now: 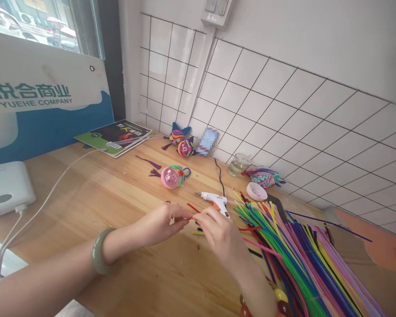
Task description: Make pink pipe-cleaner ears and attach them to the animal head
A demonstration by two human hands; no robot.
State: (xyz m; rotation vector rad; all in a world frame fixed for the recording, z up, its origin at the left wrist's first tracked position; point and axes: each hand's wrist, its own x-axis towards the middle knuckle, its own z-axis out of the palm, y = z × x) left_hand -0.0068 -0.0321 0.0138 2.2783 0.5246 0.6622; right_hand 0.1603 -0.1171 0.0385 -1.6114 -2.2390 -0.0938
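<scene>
My left hand and my right hand meet over the wooden table, both pinching a thin red pipe cleaner between the fingertips. A jade-green bangle sits on my left wrist, and a beaded bracelet on my right. Just beyond my right hand lies a white glue gun. A big pile of coloured pipe cleaners spreads out to the right of my right hand.
A pink plastic ball, a small pink dish, a glass jar and woven yarn toys stand near the tiled wall. A magazine lies at the back left, a white power bank with cable at the left edge.
</scene>
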